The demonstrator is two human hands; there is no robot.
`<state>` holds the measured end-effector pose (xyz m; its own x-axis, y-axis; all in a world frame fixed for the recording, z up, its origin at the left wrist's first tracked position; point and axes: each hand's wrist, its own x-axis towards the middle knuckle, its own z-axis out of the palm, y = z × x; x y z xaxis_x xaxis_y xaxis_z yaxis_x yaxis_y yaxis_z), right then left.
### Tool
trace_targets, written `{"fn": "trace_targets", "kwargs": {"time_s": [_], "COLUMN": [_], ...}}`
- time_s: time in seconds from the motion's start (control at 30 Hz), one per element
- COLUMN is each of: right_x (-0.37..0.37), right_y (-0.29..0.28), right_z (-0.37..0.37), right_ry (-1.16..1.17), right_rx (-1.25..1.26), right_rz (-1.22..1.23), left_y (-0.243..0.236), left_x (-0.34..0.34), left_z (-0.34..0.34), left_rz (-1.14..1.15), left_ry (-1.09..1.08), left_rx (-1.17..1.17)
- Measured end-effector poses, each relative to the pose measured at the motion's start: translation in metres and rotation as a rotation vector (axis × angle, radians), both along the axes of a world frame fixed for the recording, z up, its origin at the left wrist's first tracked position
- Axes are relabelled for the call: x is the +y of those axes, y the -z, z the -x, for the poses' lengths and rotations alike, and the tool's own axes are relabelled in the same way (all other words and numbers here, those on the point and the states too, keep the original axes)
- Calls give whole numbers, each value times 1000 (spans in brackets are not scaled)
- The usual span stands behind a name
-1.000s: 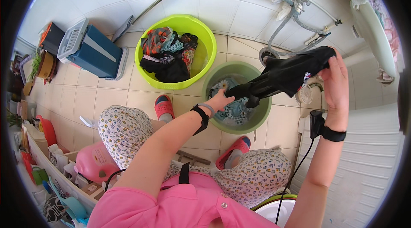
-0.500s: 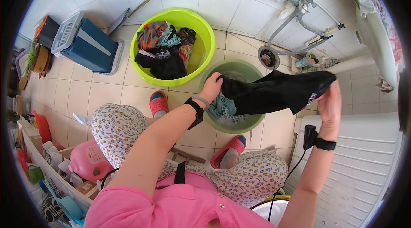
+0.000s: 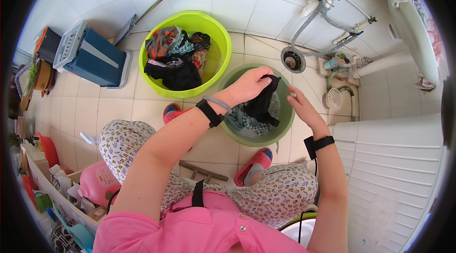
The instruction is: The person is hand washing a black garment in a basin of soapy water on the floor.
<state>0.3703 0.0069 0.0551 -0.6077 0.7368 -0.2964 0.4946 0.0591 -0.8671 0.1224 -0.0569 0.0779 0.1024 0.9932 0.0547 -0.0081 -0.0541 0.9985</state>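
My left hand point(image 3: 252, 83) grips a bunched black garment point(image 3: 260, 106) over the green basin point(image 3: 286, 120), with the lower part of the cloth down inside it. Light blue patterned cloth point(image 3: 249, 125) lies in water in that basin. My right hand point(image 3: 302, 106) is over the basin's right rim, fingers apart, holding nothing. A lime-green tub point(image 3: 221, 53) at the back left holds a heap of black, patterned and coloured clothes point(image 3: 175, 68).
A blue lidded bin point(image 3: 102, 60) stands at the left wall, crowded shelves point(image 3: 61, 179) run along the lower left. A hose point(image 3: 304, 25) hangs above a floor drain point(image 3: 292, 61). A white ridged board point(image 3: 389, 172) is at right. My feet in red clogs point(image 3: 254, 163) flank the basin.
The black garment, earlier stretched sideways between both hands, is now gathered and lowered into the basin. My left hand moved right; my right hand let go and came in leftward.
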Motion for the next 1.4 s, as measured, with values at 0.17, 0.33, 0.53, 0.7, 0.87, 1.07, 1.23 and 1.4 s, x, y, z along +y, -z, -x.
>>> {"fn": "trace_targets", "kwargs": {"time_s": [0.17,0.33,0.53,0.7,0.87,1.07,1.23,1.4], "right_x": [10,8,8,11,14,18,7,4], "right_y": [-28,-53,-47,-38,-28,-9,-37,-30], "right_z": [13,2,-1,-4,-16,-33,5,30], "right_ry": [44,180,398,278,-67,21,344,71], "right_rx": [215,370,497,249,-149,-217,437,147], "right_rz": [-27,186,220,-5,-345,-305,147,-87], "left_y": [-61,-80,-30,-8,14,12,4,-16], "left_x": [1,3,4,3,3,1,6,12], "left_z": [-18,-8,-5,1,24,13,-11,-24], "left_rz": [-71,-251,-307,-246,-323,-292,-176,-192], "left_ry": [215,175,48,-9,-11,-99,-50,46], "left_rx": [-88,50,265,507,723,630,418,418]}}
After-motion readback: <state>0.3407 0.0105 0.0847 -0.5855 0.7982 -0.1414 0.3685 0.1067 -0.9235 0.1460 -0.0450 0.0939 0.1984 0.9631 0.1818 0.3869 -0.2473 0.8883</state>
